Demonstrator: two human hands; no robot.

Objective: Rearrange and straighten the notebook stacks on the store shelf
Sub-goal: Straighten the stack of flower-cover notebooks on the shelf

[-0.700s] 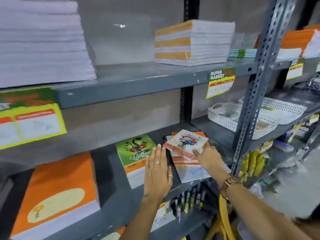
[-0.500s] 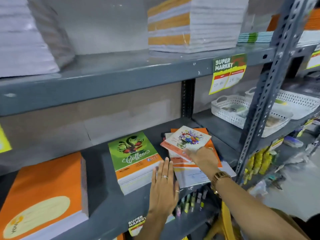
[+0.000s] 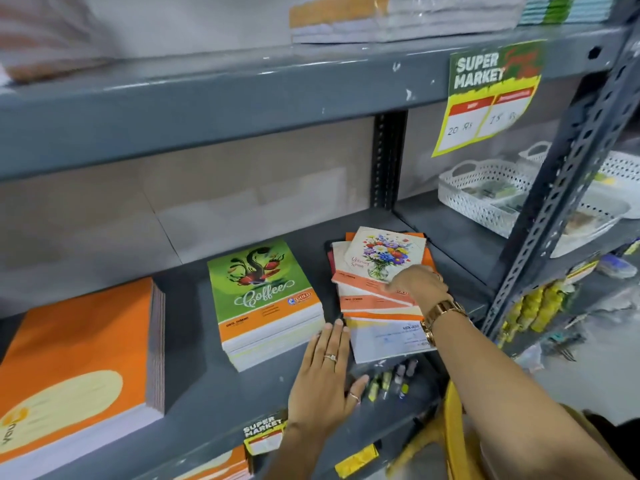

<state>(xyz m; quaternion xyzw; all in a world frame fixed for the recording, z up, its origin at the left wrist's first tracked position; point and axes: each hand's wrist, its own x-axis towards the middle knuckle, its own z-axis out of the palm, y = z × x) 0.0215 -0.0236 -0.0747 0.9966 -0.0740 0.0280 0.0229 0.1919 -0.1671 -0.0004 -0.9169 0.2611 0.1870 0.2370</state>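
Note:
On the grey middle shelf (image 3: pixel 214 393) a neat stack of green "Coffee" notebooks (image 3: pixel 265 296) stands at the centre. To its right lies a fanned, crooked pile of flower-cover notebooks (image 3: pixel 379 268) with orange bands. My right hand (image 3: pixel 419 284), with a gold watch on the wrist, rests on top of that pile, fingers bent on the covers. My left hand (image 3: pixel 327 379) lies flat on the shelf between the two stacks, fingers together, fingertips at the front corner of the green stack. A thick orange notebook stack (image 3: pixel 79 362) sits at the left.
An upper shelf (image 3: pixel 242 95) overhangs closely, with a "Super Market" price tag (image 3: pixel 488 98). A perforated grey upright (image 3: pixel 568 174) stands right of the pile. White baskets (image 3: pixel 485 192) sit beyond it. Pens (image 3: pixel 391 379) show on the shelf below.
The view has dropped and come closer to the middle shelf. My left hand has slid back off the green stack toward the shelf's front edge. My right hand stays on the flower pile.

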